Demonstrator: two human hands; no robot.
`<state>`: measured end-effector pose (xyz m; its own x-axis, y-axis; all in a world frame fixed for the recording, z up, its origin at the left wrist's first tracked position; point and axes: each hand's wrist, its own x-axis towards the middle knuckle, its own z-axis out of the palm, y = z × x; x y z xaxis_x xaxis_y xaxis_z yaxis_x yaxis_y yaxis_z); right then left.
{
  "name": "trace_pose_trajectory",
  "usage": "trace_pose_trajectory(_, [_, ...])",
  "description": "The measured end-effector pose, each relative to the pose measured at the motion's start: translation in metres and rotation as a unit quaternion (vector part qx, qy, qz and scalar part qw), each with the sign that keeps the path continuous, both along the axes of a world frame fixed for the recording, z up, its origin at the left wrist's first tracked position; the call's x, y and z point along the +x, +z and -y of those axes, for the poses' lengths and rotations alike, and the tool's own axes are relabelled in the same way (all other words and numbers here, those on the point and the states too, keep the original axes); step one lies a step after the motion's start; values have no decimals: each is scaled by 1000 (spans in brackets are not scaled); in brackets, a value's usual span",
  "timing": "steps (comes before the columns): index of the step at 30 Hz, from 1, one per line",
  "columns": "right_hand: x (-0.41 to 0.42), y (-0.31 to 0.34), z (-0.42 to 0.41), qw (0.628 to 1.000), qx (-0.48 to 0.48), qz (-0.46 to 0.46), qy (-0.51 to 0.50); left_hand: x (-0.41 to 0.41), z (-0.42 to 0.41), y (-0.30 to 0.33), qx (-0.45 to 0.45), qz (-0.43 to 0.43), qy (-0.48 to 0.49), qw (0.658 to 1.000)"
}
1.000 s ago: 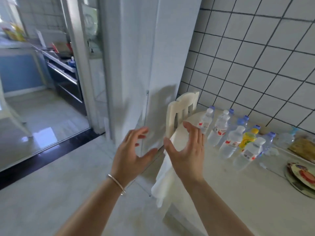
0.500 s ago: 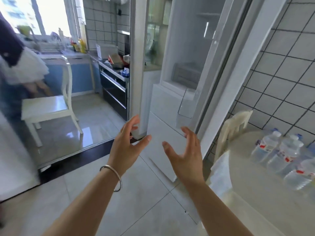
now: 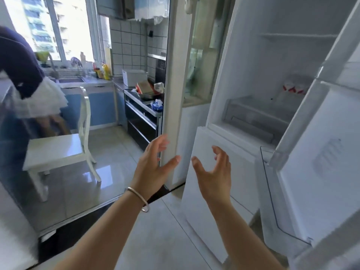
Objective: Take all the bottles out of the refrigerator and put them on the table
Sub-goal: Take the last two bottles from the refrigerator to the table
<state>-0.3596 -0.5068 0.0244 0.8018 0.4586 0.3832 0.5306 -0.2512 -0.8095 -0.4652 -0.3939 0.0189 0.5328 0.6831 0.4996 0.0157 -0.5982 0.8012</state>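
Observation:
The white refrigerator (image 3: 224, 156) stands open in front of me, its door (image 3: 315, 172) swung out to the right. Inside, on a shelf at the right, a few clear bottles (image 3: 294, 88) with red-and-white labels show, partly hidden by the door edge. My left hand (image 3: 153, 166), a silver bracelet on its wrist, is raised with fingers spread in front of the fridge's left edge. My right hand (image 3: 212, 174) is up beside it, open and empty, in front of the lower drawer front. The table is out of view.
A white chair (image 3: 64, 149) stands on the glossy floor at the left. Another person (image 3: 23, 78) leans at the far left by the sink counter. A dark oven unit (image 3: 142, 117) with dishes on top sits behind a glass partition (image 3: 171, 94).
My view has swung left from the table with bottles to the open refrigerator. Both hands stay raised and empty in front of me.

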Motion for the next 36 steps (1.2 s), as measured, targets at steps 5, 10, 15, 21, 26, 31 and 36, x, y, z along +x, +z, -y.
trace_pose_trajectory(5, [61,5,-54,999,-2,1,-51,71,-65,-2,-44,0,-60,997])
trace_pose_trajectory(10, [128,3,-101,990,9,15,-137,158,-126,-4,-50,0,-139,989])
trace_pose_trajectory(15, [193,5,-137,975,19,-2,-223,249,-182,-3,-44,-16,-239,970])
trace_pose_trajectory(21, [265,13,-159,947,39,18,-317,349,-212,0,-47,-20,-337,940])
trace_pose_trajectory(26, [332,19,-167,927,55,26,-371,428,-215,3,-49,-20,-376,925])
trace_pose_trajectory(31, [414,33,-172,916,60,46,-394,512,-211,16,-74,-9,-403,912])
trace_pose_trajectory(36, [497,48,-173,915,52,42,-399,595,-203,44,-100,31,-407,907])
